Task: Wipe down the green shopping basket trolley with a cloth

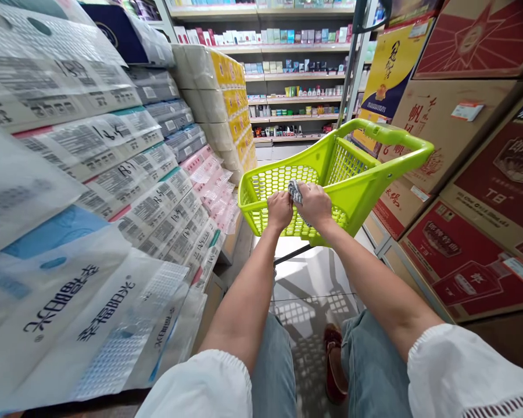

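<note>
A lime-green plastic shopping cart (294,174) stands in the aisle in front of me, its handle away to the right. My left hand (280,210) is closed around the near rim of its basket. Right beside it, my right hand (315,203) is closed on a crumpled grey-and-white cloth (294,190), which it presses against the same rim. Part of the cloth hangs below the fingers on the basket's side. The rim under both hands is hidden.
Stacked tissue packs (143,174) line the left side, with yellow-and-white bundles (229,98) farther along. Cartons (453,128) rise in piles on the right. Shelves of small boxes and bottles (296,84) close off the far end. My feet are on the tiled floor (305,284).
</note>
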A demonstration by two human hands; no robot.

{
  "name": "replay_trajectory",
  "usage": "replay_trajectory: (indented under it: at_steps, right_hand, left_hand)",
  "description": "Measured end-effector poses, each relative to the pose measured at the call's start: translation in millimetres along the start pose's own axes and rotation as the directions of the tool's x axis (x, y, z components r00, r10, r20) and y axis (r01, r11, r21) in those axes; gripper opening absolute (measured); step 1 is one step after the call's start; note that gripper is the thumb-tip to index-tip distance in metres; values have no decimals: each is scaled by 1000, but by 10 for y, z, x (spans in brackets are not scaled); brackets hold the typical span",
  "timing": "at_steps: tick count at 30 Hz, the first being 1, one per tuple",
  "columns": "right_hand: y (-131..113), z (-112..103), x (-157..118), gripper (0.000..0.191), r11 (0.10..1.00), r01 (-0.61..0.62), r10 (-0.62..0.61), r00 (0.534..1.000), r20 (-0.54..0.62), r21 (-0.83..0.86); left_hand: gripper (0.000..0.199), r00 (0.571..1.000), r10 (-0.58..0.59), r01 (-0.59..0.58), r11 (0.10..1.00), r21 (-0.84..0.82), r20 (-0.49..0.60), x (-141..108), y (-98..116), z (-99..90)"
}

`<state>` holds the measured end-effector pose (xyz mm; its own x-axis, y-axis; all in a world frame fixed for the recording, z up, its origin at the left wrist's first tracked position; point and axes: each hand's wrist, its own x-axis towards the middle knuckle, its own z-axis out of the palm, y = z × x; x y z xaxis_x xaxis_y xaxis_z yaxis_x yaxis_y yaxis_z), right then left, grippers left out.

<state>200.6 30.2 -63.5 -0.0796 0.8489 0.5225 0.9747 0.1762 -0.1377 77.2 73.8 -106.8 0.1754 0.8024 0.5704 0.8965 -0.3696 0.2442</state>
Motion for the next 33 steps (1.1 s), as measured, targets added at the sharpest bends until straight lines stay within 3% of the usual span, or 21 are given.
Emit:
replay_trajectory:
  at_steps: [3,8,11,17,21,25,27,30,33]
  right_hand:
    - [245,-117,53,42,999,-2,2,1000,-9,-41]
    - [689,-268,133,44,971,-226,212,964,-161,-75]
    - [600,-148,115,46,973,-230,220,957,-190,-33]
    - [112,139,52,48,997,-73,76,994,-82,32]
    - [268,8,96,46,999,-6,8,999,-48,44]
    - [637,-197,171,42,984,-179,177,974,-139,-1]
    - [701,-212,179,44,968,-251,246,951,-189,-2]
    - [538,-82,140,45,972,-232,234,954,-187,32]
    - [207,112,75,44,989,-111,122,985,-123,95]
  left_hand:
    - [35,1000,7,-7,1000,-19,5,4,-47,-18]
    - [36,1000,-10,11,1000,-18,21,23,-5,-11]
    - [34,1000,-23,23,1000,-8,7,38,52,24]
    - [36,1000,6,-6,1000,-14,-13,62,53,67]
    - [37,1000,19,-19,999,-27,0,58,5,41]
    - [34,1000,-4,5,999,-44,20,53,24,15]
    - [34,999,-20,21,999,-45,27,54,55,10]
    - [34,999,-41,42,998,-39,32,58,97,13]
    - [29,999,-43,44,999,-22,27,59,100,24]
